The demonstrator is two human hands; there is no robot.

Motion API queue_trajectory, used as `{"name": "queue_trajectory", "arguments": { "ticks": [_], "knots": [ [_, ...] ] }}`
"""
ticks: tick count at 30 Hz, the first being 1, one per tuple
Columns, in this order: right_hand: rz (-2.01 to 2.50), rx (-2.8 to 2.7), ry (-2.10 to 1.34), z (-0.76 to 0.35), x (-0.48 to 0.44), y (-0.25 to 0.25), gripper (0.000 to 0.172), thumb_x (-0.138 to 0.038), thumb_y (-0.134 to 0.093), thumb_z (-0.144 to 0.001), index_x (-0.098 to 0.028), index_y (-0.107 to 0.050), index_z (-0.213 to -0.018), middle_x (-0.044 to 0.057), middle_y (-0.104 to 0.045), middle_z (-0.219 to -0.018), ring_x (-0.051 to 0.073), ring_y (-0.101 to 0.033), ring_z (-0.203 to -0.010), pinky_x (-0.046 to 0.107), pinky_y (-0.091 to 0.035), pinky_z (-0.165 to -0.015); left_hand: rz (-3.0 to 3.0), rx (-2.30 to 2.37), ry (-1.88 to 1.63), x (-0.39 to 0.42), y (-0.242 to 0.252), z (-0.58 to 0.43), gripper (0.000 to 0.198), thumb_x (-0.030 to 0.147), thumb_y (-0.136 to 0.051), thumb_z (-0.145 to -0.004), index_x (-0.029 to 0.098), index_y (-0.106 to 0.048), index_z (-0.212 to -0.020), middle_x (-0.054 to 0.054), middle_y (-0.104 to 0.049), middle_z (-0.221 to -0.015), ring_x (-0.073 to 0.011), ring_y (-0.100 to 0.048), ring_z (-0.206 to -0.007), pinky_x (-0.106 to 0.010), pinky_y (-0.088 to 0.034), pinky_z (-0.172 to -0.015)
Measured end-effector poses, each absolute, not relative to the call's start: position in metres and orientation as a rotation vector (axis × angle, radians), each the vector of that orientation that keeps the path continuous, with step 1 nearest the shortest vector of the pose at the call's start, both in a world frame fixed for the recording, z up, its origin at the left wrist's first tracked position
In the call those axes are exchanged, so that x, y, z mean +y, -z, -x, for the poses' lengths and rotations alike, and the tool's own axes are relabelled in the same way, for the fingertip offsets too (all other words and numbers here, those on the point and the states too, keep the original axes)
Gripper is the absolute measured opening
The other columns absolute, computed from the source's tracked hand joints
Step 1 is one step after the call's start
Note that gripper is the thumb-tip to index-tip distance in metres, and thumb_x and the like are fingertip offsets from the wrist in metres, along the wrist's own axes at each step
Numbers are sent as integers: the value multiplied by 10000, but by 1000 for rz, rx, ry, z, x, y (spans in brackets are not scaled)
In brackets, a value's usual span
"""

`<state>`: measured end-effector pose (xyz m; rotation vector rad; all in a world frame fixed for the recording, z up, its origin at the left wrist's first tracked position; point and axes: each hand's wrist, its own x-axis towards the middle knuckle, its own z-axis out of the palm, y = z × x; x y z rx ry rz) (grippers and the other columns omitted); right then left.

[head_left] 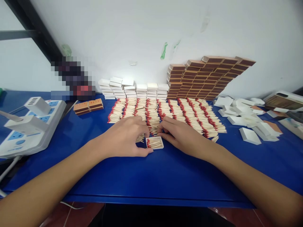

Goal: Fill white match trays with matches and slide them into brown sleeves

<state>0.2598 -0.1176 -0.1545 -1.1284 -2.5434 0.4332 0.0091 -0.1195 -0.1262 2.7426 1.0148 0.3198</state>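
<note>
A small white matchbox tray (pixel 162 146) with several red-headed matches (pixel 155 143) in it lies on the blue table. My left hand (pixel 127 137) curls around the tray's left end, thumb at the near side and fingers at the far side. Just beyond the tray's far right corner is my right hand (pixel 177 134), its fingertips pinched together at the near edge of the loose matches (pixel 151 121). Whatever is between those fingertips is hidden. The loose matches lie in several rows, their red heads forming bands.
White trays (pixel 127 88) and brown-sided matchboxes (pixel 201 78) are stacked along the wall. More white trays (pixel 246 115) lie scattered at right. Bundled matchboxes (pixel 88 106) and a power strip (pixel 28 138) with plugs and cables occupy the left. The blue table's (pixel 156 179) front edge is near me.
</note>
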Motion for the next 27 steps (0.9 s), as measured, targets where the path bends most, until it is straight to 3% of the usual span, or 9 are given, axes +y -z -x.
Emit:
{"name": "queue_trajectory", "arguments": {
  "ticks": [3,16,27],
  "knots": [
    [1133,-2516,-441,-260,-117,155,35,-206,-564,-1042,-212,-588,-1017,54,-624,-1014,199,-598,-864,310,-431,-721,-2732,1020,-313,-119,126,-10,316,486,-765,-829,182,-741,-914,-13,-634,-810,-188,-563,-793,-332,-409,-723],
    [1142,-2465,-380,-264,-118,147,130,-307,-583,-1061,-217,-586,-967,41,-605,-964,199,-593,-862,322,-441,-743,-2741,1027,-305,-119,127,-10,329,506,-749,-849,187,-751,-929,-27,-645,-833,-200,-595,-822,-341,-429,-749],
    [1053,-2487,-399,-263,-115,155,147,-283,-530,-1080,-211,-653,-1044,55,-619,-980,196,-588,-860,327,-446,-752,-2745,1028,-322,-118,128,-9,334,506,-760,-843,187,-746,-939,-24,-663,-850,-203,-598,-851,-342,-439,-759]
  ]
}}
